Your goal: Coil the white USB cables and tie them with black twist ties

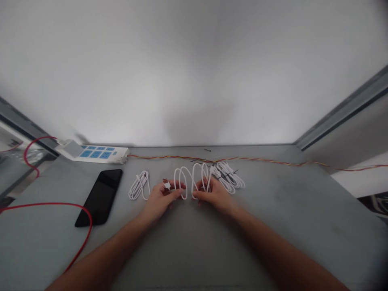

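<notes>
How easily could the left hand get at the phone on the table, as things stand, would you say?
Fairly easily, I think. The left hand is near the phone, and the way looks free, with a small coil just beside it. It would probably need to release the white cable first.

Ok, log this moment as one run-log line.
left hand: holding white cable | right hand: holding same cable | nearby: bundled white cable, black smartphone, power strip
</notes>
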`<state>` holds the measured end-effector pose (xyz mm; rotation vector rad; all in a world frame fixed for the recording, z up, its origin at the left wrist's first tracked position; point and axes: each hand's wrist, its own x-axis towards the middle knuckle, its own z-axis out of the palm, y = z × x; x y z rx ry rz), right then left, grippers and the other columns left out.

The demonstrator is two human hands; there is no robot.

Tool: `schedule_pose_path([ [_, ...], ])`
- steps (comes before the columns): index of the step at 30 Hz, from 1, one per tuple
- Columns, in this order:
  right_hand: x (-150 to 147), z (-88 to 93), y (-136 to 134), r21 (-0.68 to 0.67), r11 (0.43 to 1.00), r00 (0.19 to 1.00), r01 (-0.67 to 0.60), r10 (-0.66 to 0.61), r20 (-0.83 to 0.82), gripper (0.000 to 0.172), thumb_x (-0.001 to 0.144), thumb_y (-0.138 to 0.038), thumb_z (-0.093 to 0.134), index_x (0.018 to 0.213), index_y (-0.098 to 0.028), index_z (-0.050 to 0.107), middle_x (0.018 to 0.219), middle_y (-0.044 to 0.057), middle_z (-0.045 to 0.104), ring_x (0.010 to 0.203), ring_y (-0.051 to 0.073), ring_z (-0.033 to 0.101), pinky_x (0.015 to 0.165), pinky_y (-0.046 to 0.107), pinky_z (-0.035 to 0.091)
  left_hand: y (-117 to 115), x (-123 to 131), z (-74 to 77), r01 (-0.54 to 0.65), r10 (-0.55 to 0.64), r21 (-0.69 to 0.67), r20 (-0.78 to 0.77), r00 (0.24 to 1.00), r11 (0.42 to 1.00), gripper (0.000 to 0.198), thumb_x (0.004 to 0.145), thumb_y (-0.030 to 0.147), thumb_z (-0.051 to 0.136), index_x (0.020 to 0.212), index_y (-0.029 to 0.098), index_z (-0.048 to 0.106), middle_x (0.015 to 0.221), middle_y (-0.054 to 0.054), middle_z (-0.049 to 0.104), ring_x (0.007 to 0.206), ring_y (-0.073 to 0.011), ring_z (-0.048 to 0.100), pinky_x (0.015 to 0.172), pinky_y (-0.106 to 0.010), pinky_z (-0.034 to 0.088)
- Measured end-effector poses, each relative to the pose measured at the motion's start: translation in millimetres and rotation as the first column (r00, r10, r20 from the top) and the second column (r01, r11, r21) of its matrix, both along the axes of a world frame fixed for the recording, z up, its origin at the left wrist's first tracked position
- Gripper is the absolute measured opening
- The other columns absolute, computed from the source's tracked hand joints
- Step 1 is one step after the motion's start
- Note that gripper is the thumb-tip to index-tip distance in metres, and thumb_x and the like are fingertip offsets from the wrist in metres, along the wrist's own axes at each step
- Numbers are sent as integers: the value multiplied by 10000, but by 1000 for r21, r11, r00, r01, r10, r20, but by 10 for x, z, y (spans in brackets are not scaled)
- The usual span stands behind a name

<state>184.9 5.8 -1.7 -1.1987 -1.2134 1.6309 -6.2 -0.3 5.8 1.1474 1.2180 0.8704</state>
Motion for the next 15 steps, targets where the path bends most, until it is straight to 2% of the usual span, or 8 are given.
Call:
schedule_pose_path([
  [5, 8, -27, 12, 4, 1000, 1000, -8, 8, 10, 409, 574, -385, 806, 768, -195, 500, 708, -32, 552, 630, 136, 584, 518, 272, 524, 2, -4, 1, 16, -16, 3, -17, 1000, 1000, 350, 742, 387, 697, 986, 138, 672, 738, -59, 691, 627, -142, 593, 441, -192, 332],
  [9, -12, -38, 6, 24, 999, 999, -34, 34, 1, 420, 588, -393, 801, 795, -208, 485, 714, -35, 556, 640, 141, 597, 518, 260, 518, -2, -6, -9, 29, -29, 21, 19, 999, 999, 451, 738, 368, 698, 1125, 149, 623, 940, -94, 709, 704, -163, 625, 464, -203, 373],
  [11, -32, -45, -15, 45, 996, 996, -81, 82, -17, 411, 636, -420, 768, 861, -217, 490, 742, -23, 584, 635, 143, 600, 524, 263, 512, -8, -3, -26, 70, -71, 32, 32, 997, 997, 477, 740, 345, 689, 1170, 158, 597, 1002, -93, 701, 723, -165, 629, 506, -220, 414],
  [13, -51, -55, -43, 66, 987, 988, -150, 151, -18, 405, 723, -458, 692, 991, -221, 502, 795, 1, 614, 656, 155, 607, 537, 274, 508, -19, 6, -44, 102, -103, 46, 30, 994, 994, 441, 745, 315, 671, 1150, 158, 602, 965, -77, 704, 746, -171, 631, 572, -244, 451],
  [15, -63, -64, -66, 149, 967, 978, -206, 203, 40, 366, 820, -464, 587, 1084, -222, 512, 849, 20, 627, 726, 169, 610, 602, 293, 510, -38, 22, -53, 112, -113, 62, 7, 994, 992, 378, 743, 290, 659, 1093, 153, 622, 904, -61, 703, 764, -182, 631, 633, -269, 472],
])
